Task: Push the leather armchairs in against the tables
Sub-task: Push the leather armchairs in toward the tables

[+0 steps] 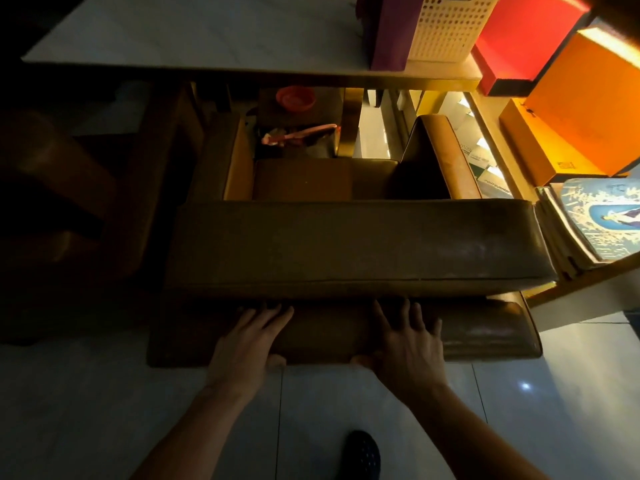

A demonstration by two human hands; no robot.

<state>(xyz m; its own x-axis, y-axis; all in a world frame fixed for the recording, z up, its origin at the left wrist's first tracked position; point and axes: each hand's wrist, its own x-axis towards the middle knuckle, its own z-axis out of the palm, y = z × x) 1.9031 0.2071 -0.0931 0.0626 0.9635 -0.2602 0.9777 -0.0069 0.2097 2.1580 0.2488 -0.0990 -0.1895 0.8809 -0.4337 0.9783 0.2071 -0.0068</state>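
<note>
A brown leather armchair (356,244) fills the middle of the head view, its back toward me and its seat facing the white-topped table (180,32). The front of the seat reaches under the table's edge. My left hand (247,337) lies flat on the lower back of the chair, fingers spread, thumb hooked under the bottom edge. My right hand (407,341) presses the same panel a little to the right, fingers spread too. A second dark armchair (59,188) stands in shadow at the left.
Under the table sit a dark box with a red bowl (296,98) and a pink-handled bag (304,136). Red (519,39) and orange boxes (588,109), a perforated white basket (450,26) and stacked magazines (595,220) crowd the right. Glossy tiled floor and my dark shoe (360,455) lie below.
</note>
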